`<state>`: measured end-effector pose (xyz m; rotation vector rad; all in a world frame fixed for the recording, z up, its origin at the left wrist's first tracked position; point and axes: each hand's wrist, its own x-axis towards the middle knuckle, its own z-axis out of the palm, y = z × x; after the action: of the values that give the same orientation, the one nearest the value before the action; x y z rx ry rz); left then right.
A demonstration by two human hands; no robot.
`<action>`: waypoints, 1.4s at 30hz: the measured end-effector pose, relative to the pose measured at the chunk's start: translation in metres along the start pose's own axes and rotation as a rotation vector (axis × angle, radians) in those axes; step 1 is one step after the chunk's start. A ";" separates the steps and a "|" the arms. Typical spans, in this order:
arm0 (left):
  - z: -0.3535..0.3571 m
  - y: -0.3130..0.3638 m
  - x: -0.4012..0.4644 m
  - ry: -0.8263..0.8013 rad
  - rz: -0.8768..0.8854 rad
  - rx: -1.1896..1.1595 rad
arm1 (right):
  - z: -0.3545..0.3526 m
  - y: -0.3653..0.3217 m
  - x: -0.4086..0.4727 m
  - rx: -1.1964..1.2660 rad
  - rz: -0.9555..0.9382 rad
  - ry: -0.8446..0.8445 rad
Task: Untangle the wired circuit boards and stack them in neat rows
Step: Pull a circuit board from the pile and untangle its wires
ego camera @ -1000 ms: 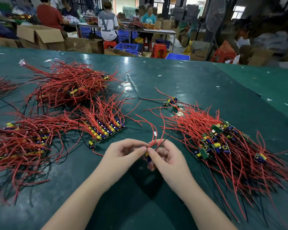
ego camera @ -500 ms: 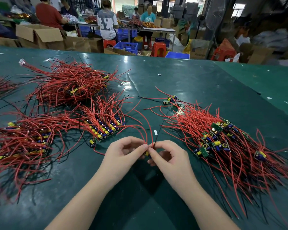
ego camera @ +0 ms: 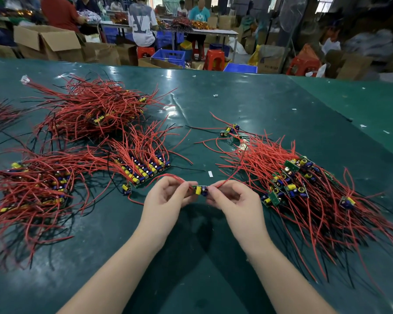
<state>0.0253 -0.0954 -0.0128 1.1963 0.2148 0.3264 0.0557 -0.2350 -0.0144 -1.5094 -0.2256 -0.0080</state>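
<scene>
I held one freed circuit board (ego camera: pixel 200 190) above the bench (ego camera: pixel 247 105), left hand (ego camera: pixel 166 201) and right hand (ego camera: pixel 233 200) each in a narrow grip pinching an end; next, presumably, I had to align it beside the neat row (ego camera: pixel 145 169).

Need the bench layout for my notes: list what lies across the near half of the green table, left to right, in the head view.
Big red-wired pile → neat row of boards → left hand → small circuit board pinched between both hands → right hand → tangled pile of boards, all on the green table.
</scene>
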 end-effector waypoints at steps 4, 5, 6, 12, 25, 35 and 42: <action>-0.001 0.003 0.001 -0.012 -0.137 -0.221 | 0.002 -0.003 0.000 0.341 0.164 -0.036; -0.002 0.004 0.001 -0.014 -0.174 -0.269 | 0.002 -0.003 0.000 0.389 0.194 -0.044; -0.003 0.005 0.001 -0.017 -0.203 -0.305 | 0.003 -0.003 0.000 0.420 0.215 -0.047; 0.001 0.007 -0.002 -0.050 -0.177 -0.191 | 0.002 -0.003 -0.003 0.308 0.133 -0.036; -0.005 0.011 -0.004 -0.119 -0.173 0.028 | -0.005 -0.009 0.000 0.113 0.106 -0.080; -0.007 0.009 -0.003 -0.119 -0.033 0.256 | -0.007 -0.011 0.003 0.316 0.280 -0.085; -0.005 0.011 -0.007 -0.083 0.113 0.367 | -0.006 -0.013 0.003 0.464 0.388 -0.030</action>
<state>0.0154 -0.0898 -0.0040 1.5857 0.1377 0.3445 0.0575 -0.2412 -0.0018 -1.0697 0.0461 0.3547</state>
